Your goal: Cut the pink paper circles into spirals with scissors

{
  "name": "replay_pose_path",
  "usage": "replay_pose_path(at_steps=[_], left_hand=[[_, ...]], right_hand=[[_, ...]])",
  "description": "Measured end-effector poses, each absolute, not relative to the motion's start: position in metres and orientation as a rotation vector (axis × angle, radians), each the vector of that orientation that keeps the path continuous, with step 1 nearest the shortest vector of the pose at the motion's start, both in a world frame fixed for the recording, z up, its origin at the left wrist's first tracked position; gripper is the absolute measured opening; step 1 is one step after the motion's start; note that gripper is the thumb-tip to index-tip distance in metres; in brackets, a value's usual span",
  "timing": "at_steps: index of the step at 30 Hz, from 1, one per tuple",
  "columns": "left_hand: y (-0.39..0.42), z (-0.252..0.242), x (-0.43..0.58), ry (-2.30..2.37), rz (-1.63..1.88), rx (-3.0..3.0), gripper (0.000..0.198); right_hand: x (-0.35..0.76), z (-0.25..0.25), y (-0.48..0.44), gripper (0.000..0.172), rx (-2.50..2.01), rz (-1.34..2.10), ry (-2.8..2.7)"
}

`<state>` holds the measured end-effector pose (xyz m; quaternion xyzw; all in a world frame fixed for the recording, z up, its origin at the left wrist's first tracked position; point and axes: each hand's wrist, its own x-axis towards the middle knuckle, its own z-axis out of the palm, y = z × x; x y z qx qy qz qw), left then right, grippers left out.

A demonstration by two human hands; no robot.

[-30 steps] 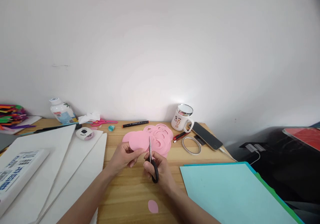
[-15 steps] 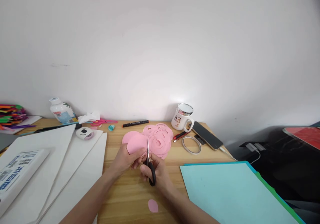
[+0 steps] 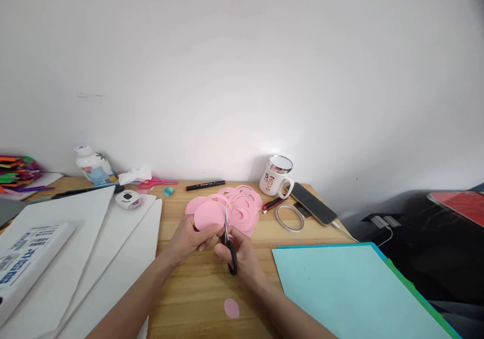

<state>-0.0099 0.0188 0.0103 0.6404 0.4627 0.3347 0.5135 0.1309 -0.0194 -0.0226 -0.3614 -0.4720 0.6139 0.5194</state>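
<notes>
My left hand (image 3: 194,237) pinches a rounded pink paper piece (image 3: 208,214) by its lower edge. In my right hand (image 3: 242,254) is a pair of scissors (image 3: 231,253) with black handles, its blades pointing away from me at the right edge of the pink paper. A thin curved pink strip (image 3: 221,198) arcs over the top of the piece. Just behind and to the right lies a pile of pink paper rings and scraps (image 3: 245,210). One small pink petal shape (image 3: 232,308) rests on the wooden table (image 3: 192,298) nearer to me.
At the back right stand a white mug (image 3: 276,175), a phone (image 3: 312,204) on a cable and a pale ring (image 3: 289,218). A black marker (image 3: 205,185) and pink scissors (image 3: 157,183) lie behind. White sheets (image 3: 124,263) cover the left, light-blue sheets (image 3: 340,288) the right.
The pink piece has turned slightly in my left hand, and a cut strip now curls above it. The scissors have moved a little up and right.
</notes>
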Motion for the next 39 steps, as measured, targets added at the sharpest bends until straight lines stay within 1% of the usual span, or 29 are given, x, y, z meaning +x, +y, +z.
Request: replay_pose_path(at_steps=[2, 6, 13, 22, 33, 39], left_hand=[[0.019, 0.011, -0.01, 1.114, 0.806, 1.535, 0.031], [0.019, 0.011, -0.01, 1.127, 0.809, 1.526, 0.037], [0.021, 0.008, -0.009, 1.116, 0.84, 1.484, 0.038], [0.022, 0.008, -0.006, 1.041, 0.906, 1.318, 0.034], [0.023, 0.007, -0.014, 1.043, 0.871, 1.429, 0.033], [0.023, 0.007, -0.013, 1.04, 0.881, 1.411, 0.031]], right_hand=[[0.131, -0.023, -0.02, 0.038, -0.879, 1.464, -1.134], [0.131, -0.023, -0.02, 0.039, -0.882, 1.459, -1.129], [0.131, -0.024, -0.019, 0.039, -0.857, 1.475, -1.113], [0.13, -0.028, -0.019, 0.039, -0.848, 1.492, -1.092], [0.134, -0.017, -0.018, 0.041, -0.863, 1.466, -1.136], [0.133, -0.021, -0.018, 0.04, -0.87, 1.477, -1.13]])
